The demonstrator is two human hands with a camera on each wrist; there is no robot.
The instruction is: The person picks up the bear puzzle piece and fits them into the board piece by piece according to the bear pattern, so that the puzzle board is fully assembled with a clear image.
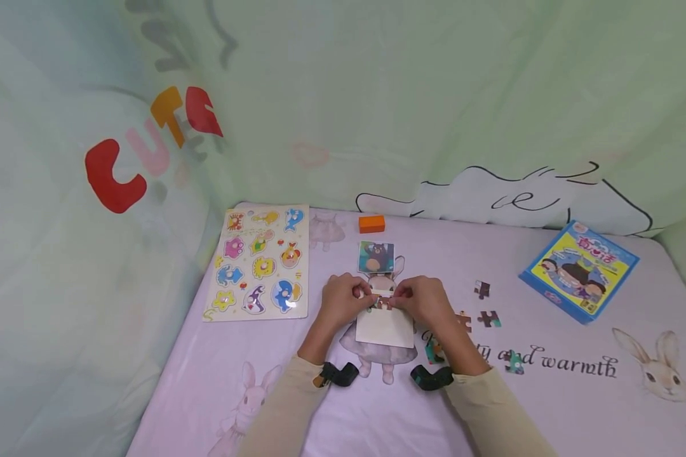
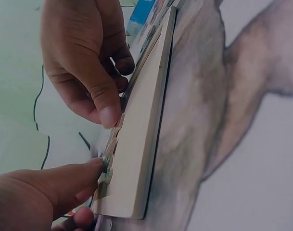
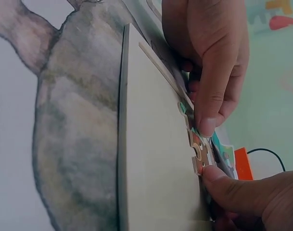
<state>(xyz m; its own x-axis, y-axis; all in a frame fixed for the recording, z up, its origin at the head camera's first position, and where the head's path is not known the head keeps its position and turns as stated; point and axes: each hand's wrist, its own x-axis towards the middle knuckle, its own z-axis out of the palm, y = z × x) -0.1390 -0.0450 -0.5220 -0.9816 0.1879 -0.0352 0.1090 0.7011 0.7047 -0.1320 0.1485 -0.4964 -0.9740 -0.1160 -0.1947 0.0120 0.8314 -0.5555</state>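
A pale wooden puzzle tray lies flat in front of the person. Small brown, green and white jigsaw pieces sit in a short row across its far part. The left hand pinches the left end of this row between thumb and fingers. At the other end the right hand pinches a brown piece the same way. Both thumbs show on the near side of the pieces; the fingertips behind are partly hidden. Beyond the hands lies a picture card of a brown bear.
Loose jigsaw pieces are scattered right of the tray, some partly behind the right forearm. An orange block stands behind the card. At left lies a sea-animal peg board; a blue and yellow box is at right.
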